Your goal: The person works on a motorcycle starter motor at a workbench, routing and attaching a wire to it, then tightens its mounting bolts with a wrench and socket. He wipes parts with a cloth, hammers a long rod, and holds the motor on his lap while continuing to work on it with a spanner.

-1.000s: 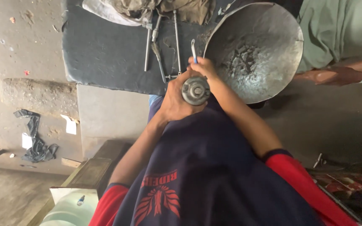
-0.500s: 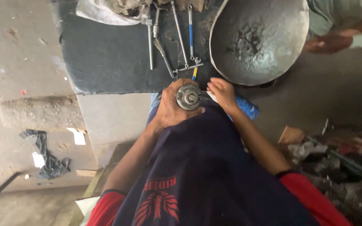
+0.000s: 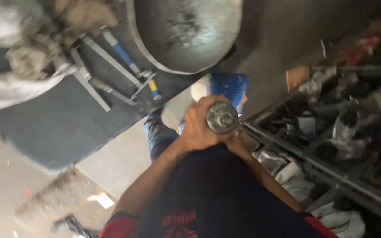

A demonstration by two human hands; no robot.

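A: Both hands on one thing? 
B: Yep, left hand point(image 3: 199, 128) wraps the round metal part point(image 3: 222, 117) over the lap; right hand point(image 3: 237, 143) grips underneath, just beside the metal rack point(image 3: 331, 176).

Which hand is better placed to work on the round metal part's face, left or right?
Right, probably. The left hand wraps the round metal part from the side and carries it. The right hand sits just below it, only partly visible, fingers not clearly gripping, so freer to move.
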